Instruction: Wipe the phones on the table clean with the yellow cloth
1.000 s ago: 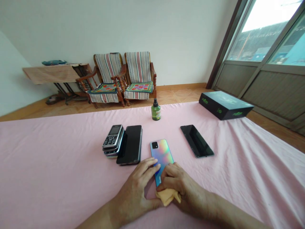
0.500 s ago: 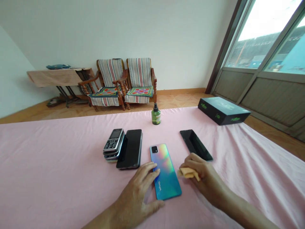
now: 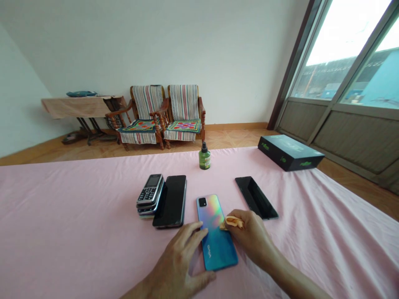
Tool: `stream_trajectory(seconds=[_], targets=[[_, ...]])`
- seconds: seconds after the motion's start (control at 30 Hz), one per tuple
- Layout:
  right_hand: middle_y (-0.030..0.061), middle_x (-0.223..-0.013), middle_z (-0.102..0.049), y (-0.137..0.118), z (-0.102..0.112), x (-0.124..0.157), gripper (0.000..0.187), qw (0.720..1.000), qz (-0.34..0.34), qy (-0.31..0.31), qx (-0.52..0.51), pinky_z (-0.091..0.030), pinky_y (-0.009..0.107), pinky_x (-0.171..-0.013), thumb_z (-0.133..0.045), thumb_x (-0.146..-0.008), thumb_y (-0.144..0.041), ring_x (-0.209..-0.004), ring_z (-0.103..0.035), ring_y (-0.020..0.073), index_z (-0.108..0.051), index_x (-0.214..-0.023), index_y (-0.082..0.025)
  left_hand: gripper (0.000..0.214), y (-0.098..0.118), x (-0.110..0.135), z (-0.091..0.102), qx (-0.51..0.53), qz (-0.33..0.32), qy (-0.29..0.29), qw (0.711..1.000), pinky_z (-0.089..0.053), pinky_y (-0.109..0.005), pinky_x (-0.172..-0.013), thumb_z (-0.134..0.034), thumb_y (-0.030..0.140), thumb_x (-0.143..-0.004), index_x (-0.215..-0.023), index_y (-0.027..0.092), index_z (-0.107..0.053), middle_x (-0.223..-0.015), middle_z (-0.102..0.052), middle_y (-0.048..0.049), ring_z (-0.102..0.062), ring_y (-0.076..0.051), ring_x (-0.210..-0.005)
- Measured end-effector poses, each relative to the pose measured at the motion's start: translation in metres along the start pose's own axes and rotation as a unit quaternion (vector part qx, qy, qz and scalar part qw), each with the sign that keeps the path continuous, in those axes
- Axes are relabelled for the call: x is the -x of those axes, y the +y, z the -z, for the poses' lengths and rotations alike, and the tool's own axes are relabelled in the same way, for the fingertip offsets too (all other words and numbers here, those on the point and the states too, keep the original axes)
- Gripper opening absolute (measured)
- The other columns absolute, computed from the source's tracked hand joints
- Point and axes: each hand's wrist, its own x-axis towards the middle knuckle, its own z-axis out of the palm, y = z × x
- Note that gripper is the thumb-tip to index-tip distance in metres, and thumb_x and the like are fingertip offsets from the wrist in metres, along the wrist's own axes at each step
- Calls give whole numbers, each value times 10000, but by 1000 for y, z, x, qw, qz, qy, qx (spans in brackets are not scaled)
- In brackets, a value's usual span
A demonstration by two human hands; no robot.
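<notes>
A blue smartphone (image 3: 215, 249) with a shiny rainbow sheen lies face down on the pink cloth, its camera block at the far left corner. My left hand (image 3: 183, 253) rests open beside it, fingertips on the phone's left edge and thumb stretched near its bottom end. Bunched in my right hand (image 3: 249, 232) is a folded yellow cloth (image 3: 234, 222), which touches the phone's back near its right edge. To the right lies a dark smartphone (image 3: 256, 198), screen up. Another black smartphone (image 3: 170, 201) lies to the left, against a stack of phones topped by a keypad phone (image 3: 150, 190).
A green bottle (image 3: 204, 158) with a black top stands beyond the phones. The black box (image 3: 289, 153) sits at the far right of the pink cloth (image 3: 77, 216). Two wooden armchairs (image 3: 183, 109) and a draped side table (image 3: 81, 107) stand by the wall.
My right hand has moved left with the yellow cloth, from beside the blue smartphone onto its back. My left hand stays on the phone's left edge. The view has tilted slightly upward.
</notes>
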Motion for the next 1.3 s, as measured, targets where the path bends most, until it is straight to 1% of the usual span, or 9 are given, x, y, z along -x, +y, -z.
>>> stream_trajectory(seconds=[0.13, 0.27, 0.43, 0.57, 0.8, 0.9, 1.1, 1.17, 1.3], targets=[[23, -612, -668, 6, -5, -1, 171, 999, -25, 16, -38, -380, 245, -540, -612, -758, -252, -610, -593, 171, -682, -626, -169, 712, 2, 0, 1, 15, -6, 20, 1000, -479, -499, -1016, -821, 251, -682, -1330, 238, -525, -1335, -553, -121, -546, -326, -1208], [5, -572, -608, 10, -5, -1, 261, 990, -38, 20, -132, -359, 240, -506, -652, -755, -388, -551, -529, 143, -657, -632, -157, 702, 3, -1, 3, 25, -4, 21, 999, -478, -494, -1015, -816, 234, -677, -1320, 233, -534, -1318, -567, -120, -547, -323, -1203], [8, -630, -602, -10, -4, 6, 313, 977, -40, 7, -208, -386, 244, -536, -665, -752, -459, -585, -524, 141, -668, -727, -147, 709, 5, -4, 7, 46, -19, 19, 999, -486, -467, -1004, -796, 285, -708, -1348, 225, -495, -1304, -563, -123, -563, -307, -1174], [31, -702, -630, -23, -11, 14, 255, 978, 8, 25, -205, -433, 263, -615, -658, -782, -416, -683, -555, 170, -648, -746, -164, 664, 8, -3, 7, 58, -42, 51, 996, -528, -377, -951, -784, 326, -742, -1327, 209, -491, -1197, -613, -109, -614, -269, -1080], [49, -883, -663, -25, -23, 19, 116, 971, 82, 28, -221, -474, 273, -727, -640, -828, -314, -836, -615, 192, -668, -835, -202, 589, 6, 3, -2, 27, -100, 145, 984, -563, -278, -852, -674, 122, -762, -1298, 216, -450, -1049, -655, -66, -659, -210, -931], [51, -882, -666, -23, -24, 17, 125, 973, 87, 22, -215, -474, 269, -718, -627, -838, -317, -829, -617, 191, -674, -847, -201, 479, 5, 4, -4, 4, -107, 170, 980, -567, -280, -832, -584, 69, -788, -1240, 199, -492, -1002, -667, -75, -669, -203, -894], [37, -775, -660, -11, -22, 10, 169, 982, 64, 14, -176, -438, 250, -633, -620, -840, -335, -718, -589, 171, -676, -787, -185, 298, -3, 1, -1, -25, -95, 275, 956, -567, -236, -694, -539, 87, -836, -1120, 171, -566, -841, -658, -47, -667, -164, -720], [30, -717, -640, -8, -16, 3, 202, 985, 66, 35, -155, -408, 246, -592, -613, -841, -354, -673, -562, 166, -675, -757, -181, 271, -5, 2, 1, -24, -81, 286, 954, -562, -231, -672, -538, 99, -836, -1096, 167, -575, -822, -650, -43, -662, -161, -703], [23, -722, -595, -8, 1, -19, 195, 979, 119, 134, -97, -380, 256, -586, -619, -829, -347, -656, -531, 158, -691, -749, -184, 303, -2, 3, 2, -31, -100, 260, 960, -561, -256, -739, -528, 95, -834, -1124, 169, -578, -860, -668, -53, -670, -178, -767]])
